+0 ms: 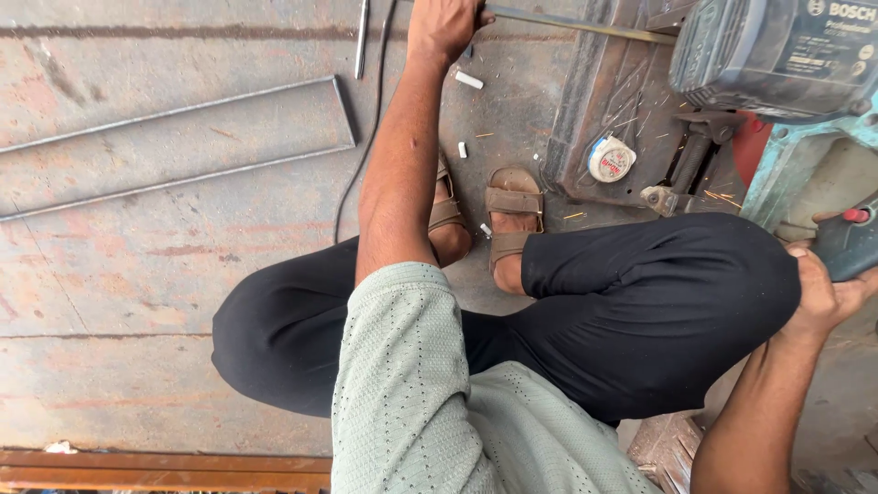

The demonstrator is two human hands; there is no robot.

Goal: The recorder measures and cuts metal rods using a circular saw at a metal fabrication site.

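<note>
A: Left hand [445, 26] is closed around the thin metal rod [585, 25], top of view, feeding it across the rusty base [608, 101] of the chop saw [777, 55].

B: Right hand [828, 293]?

A: Wrapped on the saw's handle [851, 242], by the red trigger. Blade itself is out of view.

B: Person is squatting, sandalled feet [512, 215] just beside the base (tape measure [611, 158] sits on it too).

A: My read: keep the rod flat and pressed against the fence, left fingers well apart from the cut line, lower the head steadily. Cable [366, 146] trails near the left arm; mind it.
</note>
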